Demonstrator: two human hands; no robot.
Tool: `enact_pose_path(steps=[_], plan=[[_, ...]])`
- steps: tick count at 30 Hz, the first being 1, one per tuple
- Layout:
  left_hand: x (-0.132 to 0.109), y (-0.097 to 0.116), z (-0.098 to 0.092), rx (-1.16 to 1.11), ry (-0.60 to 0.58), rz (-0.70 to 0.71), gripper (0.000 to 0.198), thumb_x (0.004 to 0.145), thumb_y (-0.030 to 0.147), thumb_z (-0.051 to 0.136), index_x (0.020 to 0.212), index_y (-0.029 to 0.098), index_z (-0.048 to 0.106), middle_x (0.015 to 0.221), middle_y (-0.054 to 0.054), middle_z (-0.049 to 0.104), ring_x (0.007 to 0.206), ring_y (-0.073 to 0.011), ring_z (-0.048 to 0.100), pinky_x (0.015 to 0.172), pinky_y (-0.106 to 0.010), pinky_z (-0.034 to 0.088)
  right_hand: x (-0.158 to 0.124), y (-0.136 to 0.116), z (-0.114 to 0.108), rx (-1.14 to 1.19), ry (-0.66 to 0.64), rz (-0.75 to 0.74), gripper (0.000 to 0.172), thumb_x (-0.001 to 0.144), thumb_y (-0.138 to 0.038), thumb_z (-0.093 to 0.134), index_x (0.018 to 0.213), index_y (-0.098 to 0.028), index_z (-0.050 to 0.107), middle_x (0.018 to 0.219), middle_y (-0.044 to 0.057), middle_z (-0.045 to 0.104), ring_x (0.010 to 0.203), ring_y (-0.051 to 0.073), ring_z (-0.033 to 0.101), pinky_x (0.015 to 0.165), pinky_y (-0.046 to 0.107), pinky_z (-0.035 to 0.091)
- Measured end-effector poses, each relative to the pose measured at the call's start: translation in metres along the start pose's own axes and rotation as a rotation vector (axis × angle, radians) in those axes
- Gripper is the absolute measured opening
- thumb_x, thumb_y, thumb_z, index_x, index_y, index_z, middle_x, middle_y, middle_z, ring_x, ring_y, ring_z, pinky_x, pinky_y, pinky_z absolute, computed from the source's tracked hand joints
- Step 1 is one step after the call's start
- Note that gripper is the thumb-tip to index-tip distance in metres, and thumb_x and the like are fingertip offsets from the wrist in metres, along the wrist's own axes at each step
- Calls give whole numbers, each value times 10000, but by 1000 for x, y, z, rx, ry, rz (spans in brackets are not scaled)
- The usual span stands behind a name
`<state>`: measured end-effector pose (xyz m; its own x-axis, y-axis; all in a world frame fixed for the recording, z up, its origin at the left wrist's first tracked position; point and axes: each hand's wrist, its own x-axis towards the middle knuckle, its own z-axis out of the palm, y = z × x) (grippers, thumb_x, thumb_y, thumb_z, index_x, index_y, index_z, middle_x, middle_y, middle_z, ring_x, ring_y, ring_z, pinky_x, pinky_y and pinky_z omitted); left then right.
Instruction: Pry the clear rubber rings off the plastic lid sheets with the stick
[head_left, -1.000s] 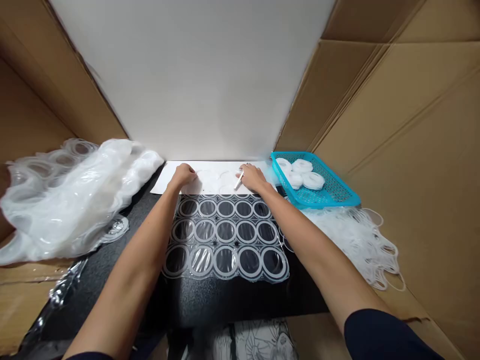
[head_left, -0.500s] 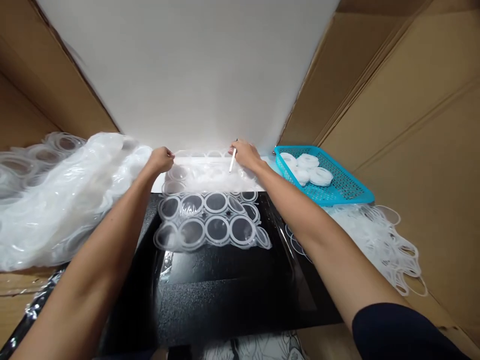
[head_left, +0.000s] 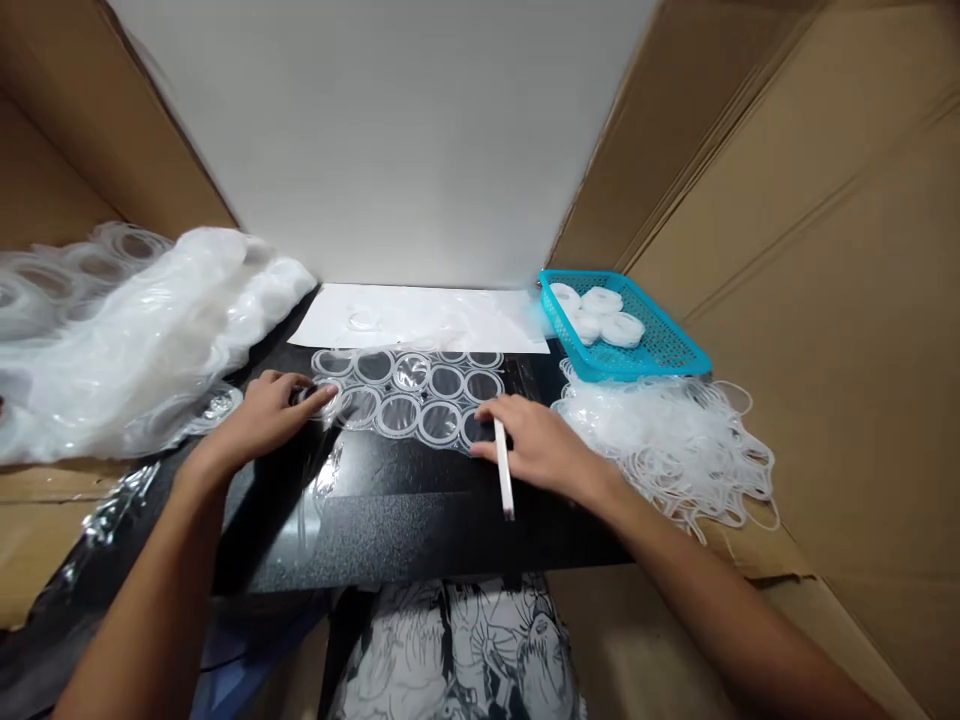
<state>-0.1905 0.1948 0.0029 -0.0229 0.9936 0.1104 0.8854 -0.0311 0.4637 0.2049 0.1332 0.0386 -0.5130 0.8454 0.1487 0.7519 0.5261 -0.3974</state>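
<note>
A clear plastic sheet with rows of frosted rings (head_left: pixel 397 413) lies flat on the black tabletop. At its left end my left hand (head_left: pixel 270 418) rests with thumb and fingers apart, fingertips touching the edge. My right hand (head_left: pixel 536 445) is at the sheet's right end and holds a slim white stick-like tool (head_left: pixel 504 470), which points down toward me. The tool's exact kind does not show. Behind the ring sheet is a white paper strip (head_left: pixel 315 318) with thin clear film on part of it.
A bulky pile of ringed plastic sheets (head_left: pixel 150 340) fills the left. On the right, a blue basket (head_left: pixel 649 370) holds several white ring bundles (head_left: pixel 622 329). In front of it lies a heap of cut-out plastic scraps (head_left: pixel 675 440). Cardboard walls (head_left: pixel 810 250) stand at both sides.
Both hands have come nearer to me from the back of the table. The ring sheet, partly over the white paper before, now lies flatter on the black surface. The view has shifted.
</note>
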Motion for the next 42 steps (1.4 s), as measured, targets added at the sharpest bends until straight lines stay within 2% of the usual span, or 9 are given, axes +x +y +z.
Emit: enact_pose_path(steps=[5, 10, 17, 23, 25, 28, 33, 37, 42], plan=[[-32, 20, 14, 62, -12, 82, 350, 908, 549, 498, 846, 221, 602, 971, -131, 609, 1003, -331, 586, 940, -465, 489, -20, -12, 31, -173, 46, 49, 131, 1054, -245, 546, 1024, -191, 662, 1042, 104, 693, 955, 268, 614, 812, 389, 496], [-64, 37, 1, -18, -24, 189, 350, 985, 499, 393, 844, 240, 581, 902, -58, 577, 884, -242, 585, 850, -368, 498, -39, 1, 15, -147, 151, -25, 189, 1079, -252, 484, 1008, -201, 652, 990, 94, 671, 921, 263, 590, 804, 389, 477], [-109, 36, 14, -44, 85, 187, 281, 989, 410, 409, 781, 255, 518, 878, -69, 531, 880, -269, 538, 849, -423, 473, -74, 3, 23, -52, 110, -81, 188, 1073, -228, 493, 988, -205, 660, 952, 77, 671, 895, 248, 606, 807, 381, 500], [-138, 34, 9, 14, 173, 147, 259, 949, 460, 529, 1019, 238, 642, 1102, -108, 599, 1087, -326, 567, 1003, -507, 456, -89, -6, 18, 140, 168, -15, 156, 1038, -287, 575, 1141, -229, 676, 1064, 88, 696, 980, 261, 632, 888, 419, 532], [-149, 53, 8, 58, 289, 106, 314, 963, 461, 549, 1148, 226, 646, 1223, -138, 574, 1197, -363, 536, 1052, -550, 435, -88, -6, 9, 295, 204, 51, 306, 1059, -354, 532, 1332, -245, 618, 1159, 93, 691, 1008, 247, 655, 913, 408, 544], [-160, 107, 21, 8, 431, 156, 332, 1005, 392, 547, 1264, 200, 625, 1322, -172, 538, 1299, -364, 498, 1104, -550, 421, -74, -2, -5, 436, 129, 140, 415, 1103, -438, 387, 1418, -271, 599, 1098, 60, 706, 946, 215, 681, 902, 380, 550], [-173, 191, 73, -121, 40, 569, 341, 1024, 282, 539, 1358, 243, 599, 1333, -150, 650, 1236, -304, 609, 1033, -488, 497, -55, 14, -4, 464, -40, 15, 322, 1080, -390, 477, 1211, -267, 744, 1149, 44, 716, 1120, 214, 655, 1051, 387, 492], [-181, 203, 97, -8, 42, 608, 354, 1026, 262, 541, 1370, 243, 621, 1356, -137, 689, 1278, -336, 607, 1040, -523, 463, -67, 19, 6, 503, 7, 40, 268, 1047, -335, 551, 1190, -265, 767, 1083, 48, 663, 1029, 195, 656, 972, 361, 522], [-186, 197, 96, 38, 45, 605, 352, 1036, 275, 530, 1368, 215, 631, 1386, -122, 690, 1300, -343, 597, 1042, -524, 442, -80, 18, 14, 577, 90, 130, 197, 1003, -328, 625, 1161, -259, 720, 1005, 23, 643, 931, 178, 643, 869, 331, 525]])
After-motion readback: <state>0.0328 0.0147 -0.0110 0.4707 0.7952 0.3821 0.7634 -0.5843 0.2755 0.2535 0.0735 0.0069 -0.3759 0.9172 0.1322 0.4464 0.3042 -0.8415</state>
